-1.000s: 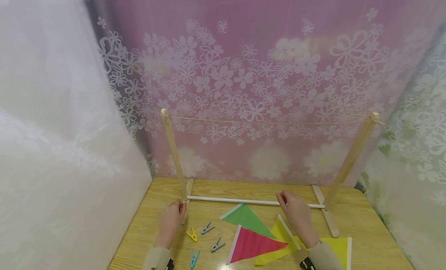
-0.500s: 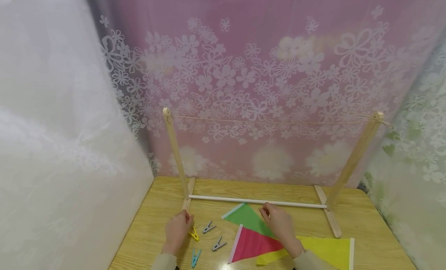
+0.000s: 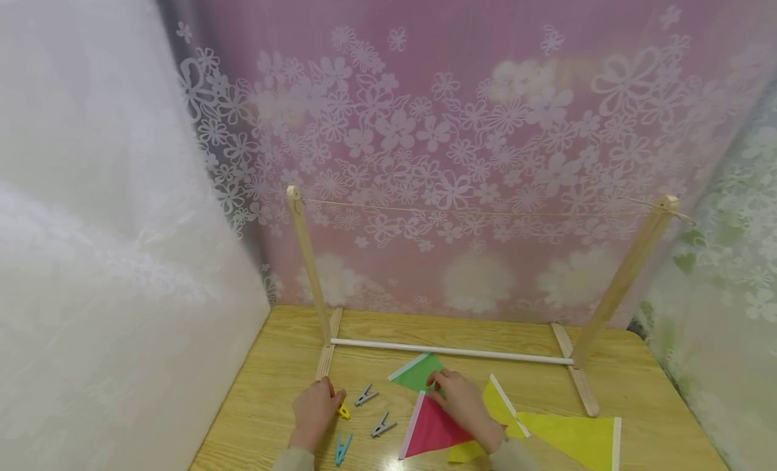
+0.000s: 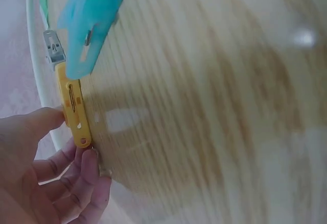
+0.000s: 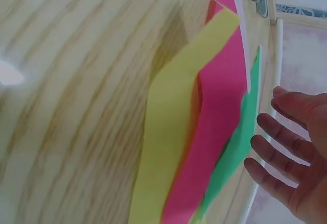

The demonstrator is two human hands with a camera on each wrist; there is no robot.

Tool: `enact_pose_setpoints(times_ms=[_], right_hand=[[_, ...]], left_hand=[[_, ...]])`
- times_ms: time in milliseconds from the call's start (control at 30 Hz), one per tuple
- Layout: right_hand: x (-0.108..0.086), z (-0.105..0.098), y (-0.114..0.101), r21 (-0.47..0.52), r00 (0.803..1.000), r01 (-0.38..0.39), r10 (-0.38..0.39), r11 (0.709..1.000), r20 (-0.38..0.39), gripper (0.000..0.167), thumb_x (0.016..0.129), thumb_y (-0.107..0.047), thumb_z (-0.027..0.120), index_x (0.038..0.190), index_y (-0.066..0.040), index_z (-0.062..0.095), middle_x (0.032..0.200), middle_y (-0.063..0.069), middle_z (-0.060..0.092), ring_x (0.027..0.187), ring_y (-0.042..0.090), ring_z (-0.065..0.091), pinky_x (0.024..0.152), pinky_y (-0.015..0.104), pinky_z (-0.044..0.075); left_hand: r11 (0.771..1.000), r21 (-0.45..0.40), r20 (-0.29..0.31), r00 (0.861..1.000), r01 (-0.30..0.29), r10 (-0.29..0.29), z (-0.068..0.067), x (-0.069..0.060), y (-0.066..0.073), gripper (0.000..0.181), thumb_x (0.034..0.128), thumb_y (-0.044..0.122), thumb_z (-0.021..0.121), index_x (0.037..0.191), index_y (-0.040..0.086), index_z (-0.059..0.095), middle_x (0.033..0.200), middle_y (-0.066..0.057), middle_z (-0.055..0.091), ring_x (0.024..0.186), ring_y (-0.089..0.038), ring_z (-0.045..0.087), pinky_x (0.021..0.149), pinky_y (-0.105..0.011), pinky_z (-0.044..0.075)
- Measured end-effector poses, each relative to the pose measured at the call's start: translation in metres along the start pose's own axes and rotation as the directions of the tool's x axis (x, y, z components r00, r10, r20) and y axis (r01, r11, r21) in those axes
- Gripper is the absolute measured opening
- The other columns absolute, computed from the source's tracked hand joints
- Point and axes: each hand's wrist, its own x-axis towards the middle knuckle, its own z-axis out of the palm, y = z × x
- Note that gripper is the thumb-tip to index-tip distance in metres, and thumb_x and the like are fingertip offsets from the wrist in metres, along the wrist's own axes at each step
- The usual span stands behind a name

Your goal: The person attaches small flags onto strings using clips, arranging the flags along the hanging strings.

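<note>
My left hand (image 3: 313, 407) is at a yellow clothespin (image 4: 74, 101) lying on the table. Its thumb is by the pin's side and the other fingers by one end; I cannot tell how firmly they touch. Two grey clothespins (image 3: 383, 425) and a turquoise clothespin (image 3: 342, 449) lie to its right. Above the overlapping pennants hovers my right hand (image 3: 461, 397), its fingers spread and holding nothing in the right wrist view. Under it are a pinkish-red pennant (image 3: 431, 430) and a green pennant (image 3: 415, 375), each with a white edge strip. Yellow pennants (image 3: 573, 434) lie further right.
Behind the pennants stands a wooden frame with a left post (image 3: 309, 268), a right post (image 3: 628, 272) and a white bottom rod (image 3: 449, 351). A thin string (image 3: 473, 212) spans the post tops. Floral curtains (image 3: 449, 140) enclose the wooden table (image 3: 243, 403).
My left hand has come down and right from the frame's left foot to the yellow clothespin. The right hand has moved left and down from near the rod to above the red and green pennants.
</note>
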Motion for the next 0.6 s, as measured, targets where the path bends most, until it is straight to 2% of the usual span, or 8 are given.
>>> enact_pose_setpoints(times_ms=[133, 300, 467, 600], right_hand=[[0.003, 0.006, -0.002, 0.028, 0.998, 0.015, -0.016, 0.999, 0.054, 0.011, 0.086, -0.017, 0.081, 0.093, -0.018, 0.072, 0.080, -0.006, 0.061, 0.070, 0.012, 0.061, 0.055, 0.026, 0.049], [0.006, 0.014, -0.002, 0.053, 0.994, 0.039, -0.044, 0.998, 0.097, 0.007, 0.088, -0.015, 0.078, 0.092, -0.020, 0.074, 0.082, -0.007, 0.056, 0.073, 0.010, 0.058, 0.057, 0.025, 0.048], [0.008, 0.017, -0.002, 0.026, 0.994, 0.072, -0.074, 0.997, 0.084, 0.013, 0.084, -0.012, 0.083, 0.088, -0.019, 0.073, 0.080, -0.006, 0.052, 0.071, 0.011, 0.056, 0.054, 0.024, 0.045], [0.009, 0.018, -0.001, -0.014, 0.995, 0.083, -0.082, 0.996, 0.060, 0.019, 0.078, -0.012, 0.086, 0.084, -0.019, 0.069, 0.078, -0.006, 0.051, 0.071, 0.014, 0.056, 0.051, 0.024, 0.043]], left_hand=[[0.999, -0.032, 0.011, 1.000, -0.029, 0.029, 0.003, -0.001, -0.001, 0.034, 0.0846, 0.032, 0.083, 0.070, 0.017, 0.055, 0.062, 0.005, 0.050, 0.052, -0.010, 0.043, 0.045, -0.029, 0.037], [0.992, -0.072, 0.053, 0.992, -0.108, 0.112, 0.003, 0.001, -0.003, 0.031, 0.0834, 0.026, 0.084, 0.071, 0.020, 0.056, 0.065, 0.009, 0.050, 0.056, -0.006, 0.041, 0.048, -0.024, 0.035], [0.971, -0.115, 0.074, 0.973, -0.208, 0.217, 0.001, 0.003, -0.004, 0.026, 0.0830, 0.022, 0.084, 0.073, 0.018, 0.060, 0.068, 0.010, 0.052, 0.058, -0.004, 0.043, 0.049, -0.022, 0.037], [0.960, -0.121, 0.059, 0.963, -0.254, 0.262, -0.001, 0.004, -0.004, 0.022, 0.0811, 0.019, 0.085, 0.076, 0.017, 0.064, 0.074, 0.008, 0.052, 0.060, -0.004, 0.045, 0.050, -0.021, 0.038]])
